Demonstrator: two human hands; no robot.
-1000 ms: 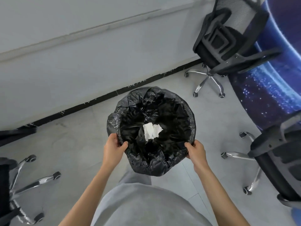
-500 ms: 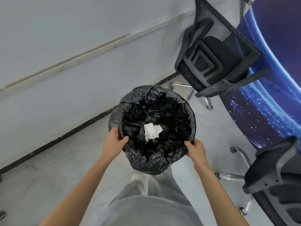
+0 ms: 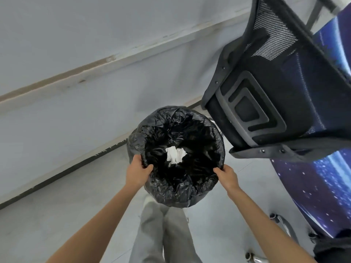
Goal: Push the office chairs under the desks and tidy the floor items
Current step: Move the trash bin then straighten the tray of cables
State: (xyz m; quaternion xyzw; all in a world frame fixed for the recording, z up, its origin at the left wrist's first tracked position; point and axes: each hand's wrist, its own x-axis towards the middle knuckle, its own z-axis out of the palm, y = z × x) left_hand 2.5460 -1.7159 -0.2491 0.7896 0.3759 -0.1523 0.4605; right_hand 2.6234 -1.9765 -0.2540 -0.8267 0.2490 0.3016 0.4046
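I carry a round bin lined with a black plastic bag (image 3: 190, 194) above the floor in front of me. My left hand (image 3: 137, 172) grips its left rim, thumb over the edge. My right hand (image 3: 227, 176) grips the right rim. Crumpled white paper (image 3: 175, 155) lies at the bottom of the bin. A black mesh office chair (image 3: 266, 92) stands just beyond the bin at the upper right, its back turned to me.
A grey wall (image 3: 76, 73) with a dark baseboard (image 3: 57, 179) runs across the left. A blue starry panel (image 3: 322, 186) fills the right side. Chrome legs of a second chair (image 3: 283, 224) show at the lower right. My grey trousers (image 3: 167, 234) are below the bin.
I have walked forward with the bin; the mesh chair and wall are much closer and larger. The left chair base has left the view. Both hands keep the same grip.
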